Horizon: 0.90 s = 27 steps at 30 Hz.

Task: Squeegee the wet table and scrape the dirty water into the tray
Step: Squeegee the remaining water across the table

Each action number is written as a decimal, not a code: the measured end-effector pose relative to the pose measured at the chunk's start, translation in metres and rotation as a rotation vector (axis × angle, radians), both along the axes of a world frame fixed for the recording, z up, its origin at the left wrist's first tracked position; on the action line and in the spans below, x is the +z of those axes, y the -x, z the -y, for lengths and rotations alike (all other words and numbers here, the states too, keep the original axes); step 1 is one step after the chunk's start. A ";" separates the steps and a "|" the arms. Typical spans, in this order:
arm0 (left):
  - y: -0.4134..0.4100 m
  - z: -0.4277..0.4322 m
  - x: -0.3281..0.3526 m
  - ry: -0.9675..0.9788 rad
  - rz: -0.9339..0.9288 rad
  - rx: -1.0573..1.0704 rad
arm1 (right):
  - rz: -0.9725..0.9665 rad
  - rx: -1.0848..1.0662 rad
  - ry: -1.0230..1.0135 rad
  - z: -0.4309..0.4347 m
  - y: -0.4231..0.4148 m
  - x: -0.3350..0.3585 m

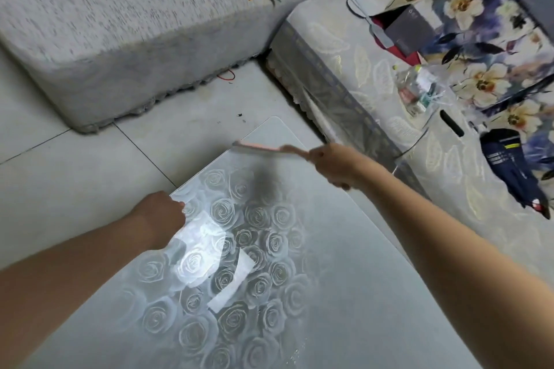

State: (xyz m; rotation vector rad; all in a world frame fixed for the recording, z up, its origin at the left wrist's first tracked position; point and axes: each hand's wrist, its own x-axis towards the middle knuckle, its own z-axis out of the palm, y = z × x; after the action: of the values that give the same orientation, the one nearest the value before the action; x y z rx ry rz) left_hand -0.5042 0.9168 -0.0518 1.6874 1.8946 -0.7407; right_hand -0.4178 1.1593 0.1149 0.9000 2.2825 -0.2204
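Note:
A glass table (344,278) with a rose pattern fills the lower middle; its surface looks wet and shiny. My right hand (335,163) grips the handle of a pinkish squeegee (263,149). The blurred blade lies across the table's far end, near the far corner. My left hand (162,216) sits at the table's left edge with fingers curled over that edge and the thumb on top. A small pink sliver shows just under this hand; what it belongs to is hidden. No tray is in view.
A grey covered sofa (120,39) stands on the tiled floor (75,177) beyond the table. A second covered seat (374,75) runs along the right, close to the table's right edge, with a plastic bag of bottles (419,90), a dark umbrella (509,165) and a box (410,28).

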 end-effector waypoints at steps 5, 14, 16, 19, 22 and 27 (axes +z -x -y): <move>0.006 -0.009 -0.005 -0.031 -0.007 0.043 | -0.137 -0.105 0.017 -0.015 0.014 -0.045; -0.005 -0.039 -0.003 -0.221 -0.113 0.184 | -0.099 -0.121 0.137 0.014 -0.070 -0.026; -0.005 -0.048 -0.002 -0.242 -0.147 0.187 | -0.171 -0.122 0.079 -0.009 -0.055 -0.017; -0.009 -0.060 -0.004 -0.216 -0.171 0.157 | -0.226 -0.271 0.054 -0.033 -0.033 -0.026; -0.016 -0.070 -0.006 -0.165 -0.169 0.133 | -0.195 -0.280 0.052 -0.026 -0.046 -0.039; -0.022 -0.076 -0.013 -0.096 -0.132 0.180 | -0.094 -0.077 0.144 0.031 -0.137 -0.035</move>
State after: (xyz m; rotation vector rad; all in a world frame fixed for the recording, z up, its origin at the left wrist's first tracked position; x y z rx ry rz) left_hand -0.4824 0.9926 -0.0649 1.5301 2.1713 -0.7150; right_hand -0.2805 1.1288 0.0803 0.9201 2.2862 -0.4637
